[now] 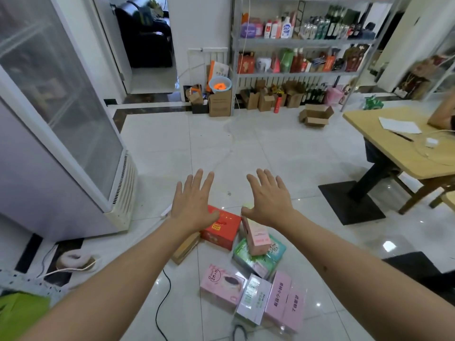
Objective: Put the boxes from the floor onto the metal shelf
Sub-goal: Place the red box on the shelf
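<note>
Boxes on the floor, near centre, none yet lifted: a red box (pixel 221 228) with a flat brown box (pixel 186 247) touching its left side; a small pink box (pixel 256 236) standing tilted on a green packet (pixel 258 258) just right of the red one; nearer still, a pink box with a round picture (pixel 221 285), a pale lilac box (pixel 252 297) and a long pink box (pixel 285 300), packed side by side. Left hand (pixel 193 203) and right hand (pixel 269 199): both held out above the far end of the pile, fingers spread and straight, grasping nothing; whether the left thumb touches the red box cannot be told. Metal shelf (pixel 305 41): far right against the wall, well apart from the pile, its tiers already crowded with bottles and cartons. Progress, as judged: the whole floor pile remains to be carried across; free space on the shelf looks scarce.
</note>
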